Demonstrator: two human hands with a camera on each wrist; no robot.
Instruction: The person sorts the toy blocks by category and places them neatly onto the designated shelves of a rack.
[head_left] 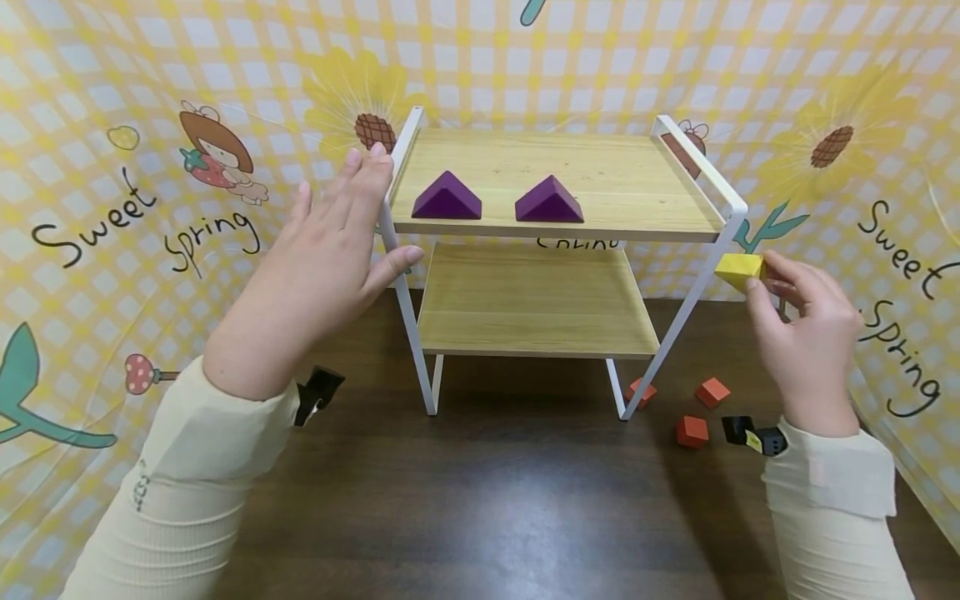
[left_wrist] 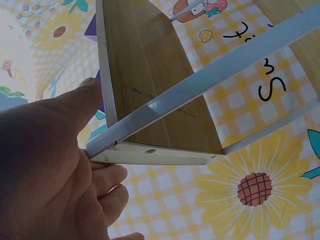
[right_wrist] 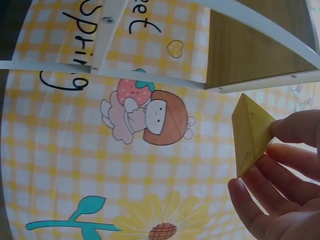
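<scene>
In my right hand [head_left: 810, 333], held off the right side of the shelf, thumb and fingers pinch a yellow triangular block [head_left: 739, 268]. The right wrist view shows that yellow block [right_wrist: 248, 135] with its pointed end away from the palm. My left hand [head_left: 322, 237] is at the left front corner of the two-tier shelf [head_left: 540, 150], fingers extended and thumb apart, holding nothing. Whether it touches the white frame [left_wrist: 165, 105] is unclear. Two purple triangular blocks, a left one [head_left: 447, 198] and a right one [head_left: 550, 202], stand along the top board's front edge.
Below the top board is a lower wooden board [head_left: 536, 300]. Several orange-red blocks, including a cube [head_left: 692, 432], lie on the dark floor [head_left: 487, 500] by the right front leg. A yellow checked cloth [head_left: 75, 100] hangs behind and along both sides.
</scene>
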